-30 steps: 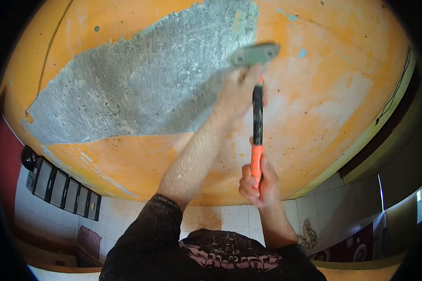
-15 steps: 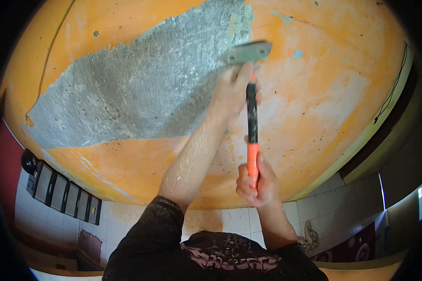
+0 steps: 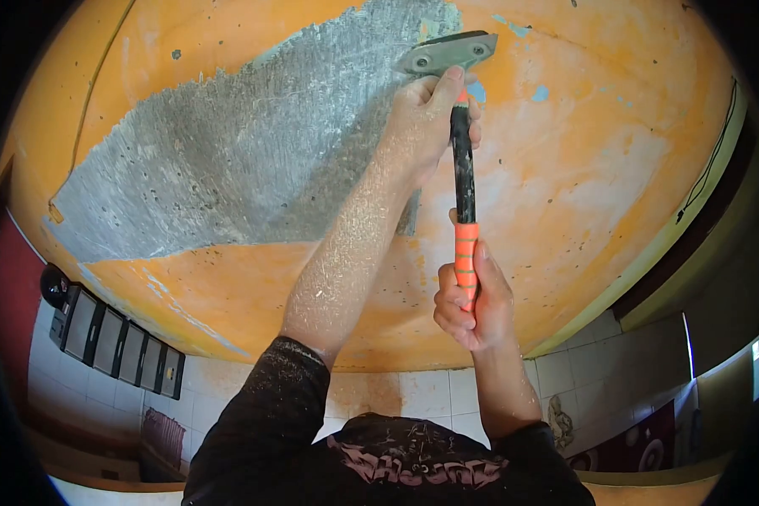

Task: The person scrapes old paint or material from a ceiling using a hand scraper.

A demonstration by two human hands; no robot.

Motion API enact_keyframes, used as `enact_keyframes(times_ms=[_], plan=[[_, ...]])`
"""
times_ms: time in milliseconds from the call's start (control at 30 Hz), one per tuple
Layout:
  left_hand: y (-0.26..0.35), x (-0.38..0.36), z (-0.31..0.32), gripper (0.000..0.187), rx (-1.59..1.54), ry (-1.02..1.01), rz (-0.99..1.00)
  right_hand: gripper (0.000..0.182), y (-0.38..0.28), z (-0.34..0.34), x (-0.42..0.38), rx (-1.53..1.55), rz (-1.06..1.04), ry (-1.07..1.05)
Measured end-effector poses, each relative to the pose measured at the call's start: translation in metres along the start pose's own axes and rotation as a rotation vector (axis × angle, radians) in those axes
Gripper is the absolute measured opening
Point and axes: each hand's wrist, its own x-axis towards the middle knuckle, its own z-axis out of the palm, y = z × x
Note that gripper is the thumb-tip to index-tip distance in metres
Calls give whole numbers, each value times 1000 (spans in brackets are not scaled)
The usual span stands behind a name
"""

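A long-handled paint scraper (image 3: 464, 160) lies against the orange painted wall (image 3: 582, 185), its wide blade head up at the edge of a bare grey patch (image 3: 253, 169). My left hand (image 3: 430, 114) is closed around the neck just below the head, thumb pressed on the metal. Lower down, my right hand (image 3: 479, 299) wraps the orange grip at the end of the handle. Paint flakes and dust cling to my left forearm. Whether the blade edge touches the wall is hard to see.
A cable (image 3: 93, 93) hangs down the wall at the left, and dark wires (image 3: 708, 156) run at the right. Below left stands a black rack-like unit (image 3: 118, 341) on the tiled floor (image 3: 422, 392). A crumpled cloth (image 3: 559, 422) lies at lower right.
Both hands and the scraper have moved up the wall and slightly to the right. The grip of each hand looks the same.
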Motion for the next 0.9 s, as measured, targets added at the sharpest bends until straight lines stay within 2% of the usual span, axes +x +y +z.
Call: enact_keyframes(times_ms=[167, 233, 400, 533, 567, 633, 733, 800, 900], plan=[[-29, -34, -10, 48, -34, 63, -136, 42, 16, -11, -25, 3, 60, 64], [-25, -26, -10, 47, 2, 44, -93, 39, 19, -13, -27, 42, 97, 75], [9, 3, 1, 46, 4, 17, 41, 40, -3, 5, 4, 30, 12, -13], [-6, -18, -7, 51, 97, 28, -99, 41, 18, 2, -14, 61, 33, 67], [-16, -26, -5, 48, 17, 63, -120, 40, 21, 3, -18, 62, 35, 70], [-10, -16, -4, 48, 31, 56, -71, 39, 22, 6, -19, 64, 38, 71], [6, 7, -2, 49, 58, -1, -11, 50, 4, 14, 7, 33, -10, 22], [16, 17, 7, 50, 14, 1, 39, 47, -3, 20, 9, -1, -35, 1], [4, -6, -3, 52, 21, 1, -49, 41, 6, 19, -7, 12, -9, 60]])
